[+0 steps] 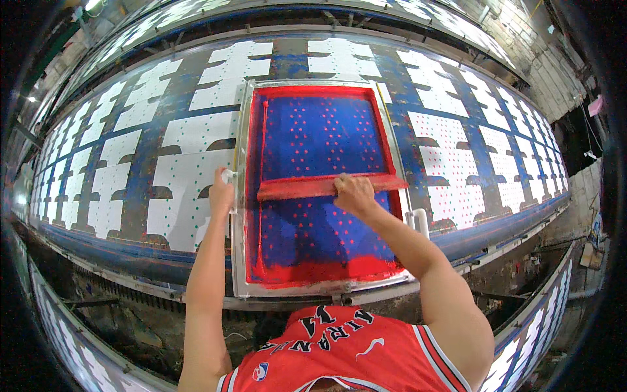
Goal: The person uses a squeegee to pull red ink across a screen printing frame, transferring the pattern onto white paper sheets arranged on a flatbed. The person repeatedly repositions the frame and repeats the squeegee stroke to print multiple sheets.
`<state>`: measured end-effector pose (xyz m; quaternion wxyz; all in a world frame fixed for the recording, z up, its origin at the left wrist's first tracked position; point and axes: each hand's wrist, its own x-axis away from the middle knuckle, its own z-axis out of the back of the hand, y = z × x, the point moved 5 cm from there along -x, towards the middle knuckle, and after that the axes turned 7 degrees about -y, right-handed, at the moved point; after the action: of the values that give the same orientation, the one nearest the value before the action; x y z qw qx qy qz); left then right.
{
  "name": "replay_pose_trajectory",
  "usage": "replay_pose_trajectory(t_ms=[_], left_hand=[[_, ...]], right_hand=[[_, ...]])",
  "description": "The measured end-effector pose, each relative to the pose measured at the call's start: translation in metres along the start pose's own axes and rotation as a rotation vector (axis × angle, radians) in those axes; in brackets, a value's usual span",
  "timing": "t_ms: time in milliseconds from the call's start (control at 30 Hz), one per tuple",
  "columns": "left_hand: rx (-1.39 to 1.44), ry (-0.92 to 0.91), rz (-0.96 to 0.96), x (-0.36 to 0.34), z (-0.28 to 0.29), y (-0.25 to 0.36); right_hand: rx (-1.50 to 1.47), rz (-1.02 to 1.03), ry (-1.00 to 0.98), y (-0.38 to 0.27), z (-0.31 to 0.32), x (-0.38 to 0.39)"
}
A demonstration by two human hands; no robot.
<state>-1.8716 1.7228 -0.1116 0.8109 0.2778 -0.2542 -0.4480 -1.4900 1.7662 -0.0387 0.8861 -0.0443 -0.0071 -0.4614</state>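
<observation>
A screen printing frame [241, 255] with a pale metal rim lies on the long table in front of me. Its blue mesh [326, 124] carries rows of small red dots. Red ink [320, 271] is pooled along the near end and smeared up the sides. My right hand [354, 194] is closed around a red-coated squeegee [294, 187], which lies crosswise over the middle of the mesh. At the frame's left edge, my left hand [222, 195] is wrapped around a white handle [228, 176]. A similar white handle [420, 222] juts from the right edge, untouched.
White cut fabric pieces lie in rows along the table. Those on the left [189, 189] bear green dots, those on the right [450, 170] red dots. A metal rail [483, 261] edges the near side. More tables with white pieces [85, 353] stand behind and beyond.
</observation>
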Motion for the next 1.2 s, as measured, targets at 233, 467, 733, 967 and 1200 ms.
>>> replay_pose_trajectory(t_ms=[233,467,733,967,1200], left_hand=[[-0.048,0.012,0.028,0.004,0.001,0.006],[-0.055,0.018,0.062,0.006,0.002,0.009],[-0.035,0.039,0.033,0.006,0.002,0.010],[-0.020,0.022,0.079,0.006,0.001,0.011],[0.077,0.045,-0.014,0.010,0.003,0.015]], right_hand=[[0.083,0.022,0.118,0.072,-0.006,-0.145],[0.115,0.011,0.168,0.126,0.000,-0.254],[0.097,0.042,0.136,0.148,0.023,-0.299],[0.114,0.009,0.096,0.156,0.045,-0.331],[0.068,-0.106,0.011,0.159,0.031,-0.324]])
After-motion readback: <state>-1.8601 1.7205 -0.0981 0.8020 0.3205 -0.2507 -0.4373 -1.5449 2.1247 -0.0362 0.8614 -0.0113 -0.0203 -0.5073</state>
